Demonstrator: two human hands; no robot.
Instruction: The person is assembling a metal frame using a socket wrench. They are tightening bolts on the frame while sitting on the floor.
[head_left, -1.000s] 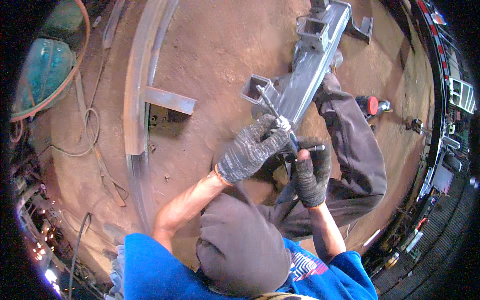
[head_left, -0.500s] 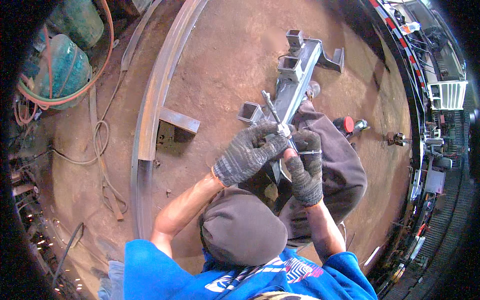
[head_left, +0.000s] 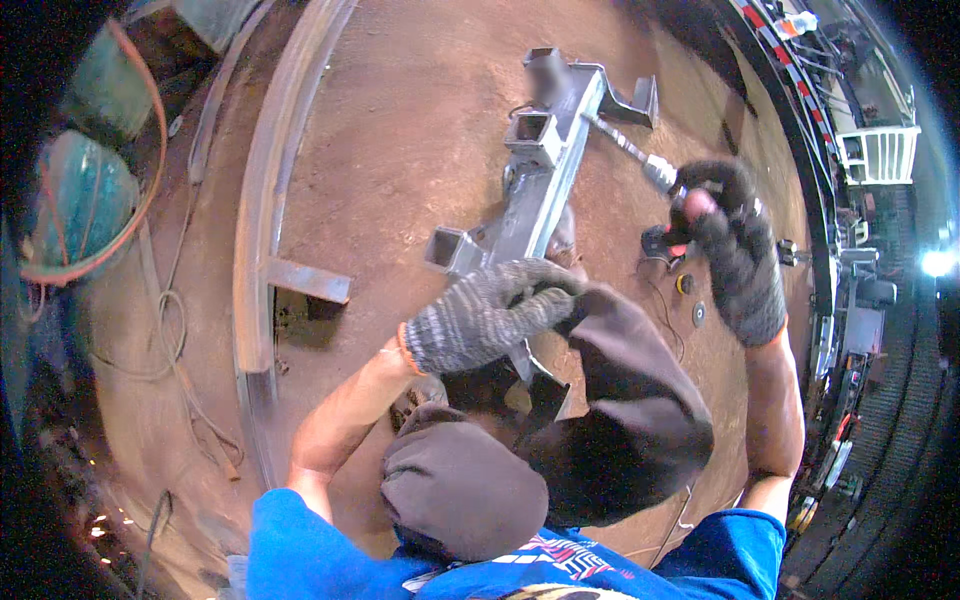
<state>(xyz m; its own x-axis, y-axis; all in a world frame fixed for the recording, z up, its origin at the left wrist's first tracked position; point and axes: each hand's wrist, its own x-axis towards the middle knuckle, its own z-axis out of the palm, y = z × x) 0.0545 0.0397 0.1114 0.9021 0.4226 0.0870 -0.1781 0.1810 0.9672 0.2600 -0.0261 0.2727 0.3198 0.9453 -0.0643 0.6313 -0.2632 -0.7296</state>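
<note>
Head view: the right hand, in a grey knit glove, is closed around the near end of a slim metal rod tool with a pale collar; its tip points up and left, close to the grey steel beam, though contact cannot be told. The left hand, gloved alike, has its fingers drawn together by the beam's near end; whether it grips anything cannot be told. Short square tubes on the beam show their open mouths, dark inside. At far left stands a rounded turquoise tank, its contents hidden, with an orange hose curving around it. Upper right, a small bottle bears an orange patch too small to read. White and red print crosses the blue shirt.
</note>
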